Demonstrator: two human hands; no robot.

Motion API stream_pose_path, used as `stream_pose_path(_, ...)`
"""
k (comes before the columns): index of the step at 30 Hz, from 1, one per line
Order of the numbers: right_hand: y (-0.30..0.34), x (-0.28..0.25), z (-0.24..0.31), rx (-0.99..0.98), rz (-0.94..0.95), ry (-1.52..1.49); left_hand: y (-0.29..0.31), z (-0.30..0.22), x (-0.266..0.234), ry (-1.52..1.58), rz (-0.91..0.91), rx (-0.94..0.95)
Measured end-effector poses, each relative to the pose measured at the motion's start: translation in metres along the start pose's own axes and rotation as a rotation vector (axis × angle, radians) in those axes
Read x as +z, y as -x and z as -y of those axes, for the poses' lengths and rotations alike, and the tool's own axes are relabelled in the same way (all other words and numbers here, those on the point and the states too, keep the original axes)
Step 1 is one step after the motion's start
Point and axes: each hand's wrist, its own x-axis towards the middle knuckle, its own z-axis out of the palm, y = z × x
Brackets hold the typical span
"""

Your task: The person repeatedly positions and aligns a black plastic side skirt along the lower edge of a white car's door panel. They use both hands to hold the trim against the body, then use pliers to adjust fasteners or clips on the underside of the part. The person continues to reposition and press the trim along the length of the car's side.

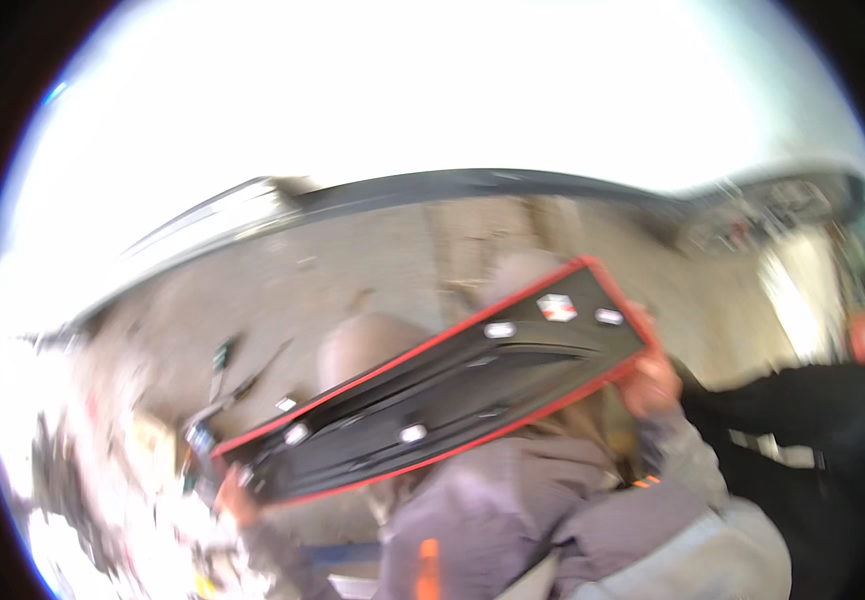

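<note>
One red-edged black panel [438, 388], two hands [651, 382] gripping ends, one red-white sticker [557, 307]

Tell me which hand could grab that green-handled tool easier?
Probably the left hand: it holds the end of the black panel nearer the green-handled tool; the right hand holds the far end.

One bare left hand [237, 497] and one bare right hand [651, 382] — two altogether; one long black panel with red edging [453, 396]; one small red-and-white sticker [557, 307]; at least four small white patches [413, 433] — blur prevents exactness.
</note>
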Motion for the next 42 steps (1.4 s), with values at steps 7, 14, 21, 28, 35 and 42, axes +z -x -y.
stream_pose_path(7, -0.025, 0.024, -0.015, 0.088, 0.076, -0.149, 0.033, -0.103, 0.082, 0.328, -0.003, -0.223)
stream_pose_path(14, -0.023, 0.034, -0.004, 0.169, -0.036, 0.027, 0.031, -0.065, 0.110, 0.982, -0.074, -0.117)
stream_pose_path(21, 0.010, 0.027, -0.006, 0.210, -0.144, 0.046, -0.022, 0.059, 0.109, 1.468, -0.485, -0.998)
stream_pose_path(28, 0.003, 0.026, 0.000, 0.228, -0.161, 0.065, -0.037, 0.143, 0.094, 1.654, -0.668, -1.030)
stream_pose_path(35, -0.005, 0.009, -0.009, 0.277, -0.340, 0.065, -0.135, 0.092, -0.117, 1.608, -0.911, -0.548)
stream_pose_path(42, -0.013, 0.019, 0.002, 0.444, 0.100, -0.113, -0.143, 0.057, -0.139, 0.966, -1.117, -0.880)
